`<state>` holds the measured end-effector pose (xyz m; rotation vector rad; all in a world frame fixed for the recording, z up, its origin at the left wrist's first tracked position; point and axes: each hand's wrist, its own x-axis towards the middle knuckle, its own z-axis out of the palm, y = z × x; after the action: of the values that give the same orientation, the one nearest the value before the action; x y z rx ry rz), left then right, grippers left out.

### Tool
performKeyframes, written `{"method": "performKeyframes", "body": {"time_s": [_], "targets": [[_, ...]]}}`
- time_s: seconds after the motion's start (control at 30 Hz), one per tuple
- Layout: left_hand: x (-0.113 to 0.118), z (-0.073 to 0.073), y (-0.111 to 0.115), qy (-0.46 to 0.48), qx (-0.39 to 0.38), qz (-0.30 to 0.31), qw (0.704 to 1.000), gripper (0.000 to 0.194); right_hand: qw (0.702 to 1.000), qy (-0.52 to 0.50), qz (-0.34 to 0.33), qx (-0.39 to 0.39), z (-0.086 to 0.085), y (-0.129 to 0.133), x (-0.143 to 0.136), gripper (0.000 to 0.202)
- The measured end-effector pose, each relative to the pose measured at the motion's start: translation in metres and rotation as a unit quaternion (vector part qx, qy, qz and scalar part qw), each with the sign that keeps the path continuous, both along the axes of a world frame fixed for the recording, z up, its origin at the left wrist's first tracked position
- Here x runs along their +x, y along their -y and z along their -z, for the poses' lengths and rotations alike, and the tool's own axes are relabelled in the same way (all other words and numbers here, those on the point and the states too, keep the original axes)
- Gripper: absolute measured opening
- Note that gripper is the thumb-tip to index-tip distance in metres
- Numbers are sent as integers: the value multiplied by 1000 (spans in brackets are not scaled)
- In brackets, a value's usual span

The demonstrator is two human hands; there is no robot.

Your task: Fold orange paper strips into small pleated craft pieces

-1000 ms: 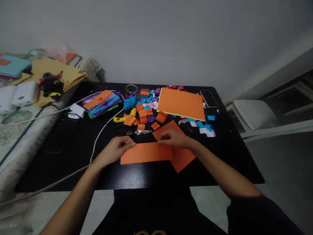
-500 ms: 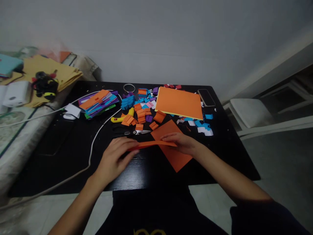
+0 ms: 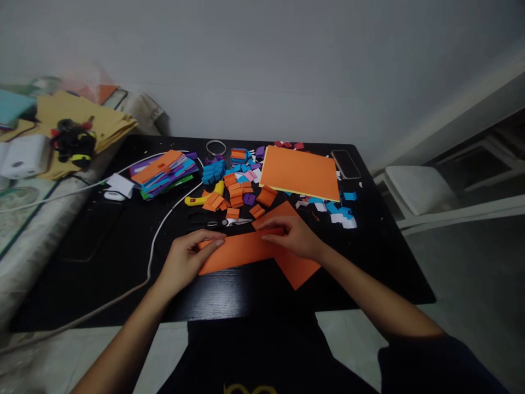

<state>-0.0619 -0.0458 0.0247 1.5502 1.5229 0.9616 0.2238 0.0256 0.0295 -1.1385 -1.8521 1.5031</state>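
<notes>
While the long orange paper strip (image 3: 240,250) lies flat on the black table (image 3: 102,257), the left hand (image 3: 186,258) presses its left end under curled fingers (image 3: 213,239). Nearly flat, the right hand (image 3: 293,236) pins the strip's right end, overlapping a tilted orange paper sheet (image 3: 299,268).

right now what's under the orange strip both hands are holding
Under the orange strip: bare black table and part of another orange sheet. The covered part of that sheet can't be seen.

No text, label, brand or number can be read here — nothing legible on any paper or tool.
</notes>
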Motion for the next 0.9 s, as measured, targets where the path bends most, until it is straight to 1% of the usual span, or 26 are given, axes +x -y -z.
{"method": "performKeyframes", "body": {"time_s": [0.07, 0.17, 0.3, 0.43, 0.57, 0.73, 0.8, 0.9], "targets": [[-4, 7, -2, -24, -16, 7, 1000, 28, 999, 29, -13, 21, 9, -2, -6, 19], [-10, 17, -7, -73, -32, 30, 996, 34, 995, 89, -31, 43, 17, -6, -16, 18], [-14, 26, -12, -114, -24, 47, 992, 30, 982, 154, -55, 98, 20, -9, -30, 19], [-15, 29, -12, -155, 4, 61, 986, 28, 972, 175, -75, 139, 22, -8, -38, 20], [-16, 34, -11, -200, 33, 72, 977, 31, 960, 193, -87, 182, 29, -6, -41, 21], [-14, 37, -8, -266, 69, 62, 959, 28, 937, 220, -77, 259, 39, 0, -41, 21], [-12, 36, -6, -298, 93, 73, 947, 27, 927, 228, -74, 287, 42, 4, -43, 22], [-6, 37, -1, -345, 128, 117, 922, 31, 916, 232, -91, 314, 45, 10, -47, 25]]}}
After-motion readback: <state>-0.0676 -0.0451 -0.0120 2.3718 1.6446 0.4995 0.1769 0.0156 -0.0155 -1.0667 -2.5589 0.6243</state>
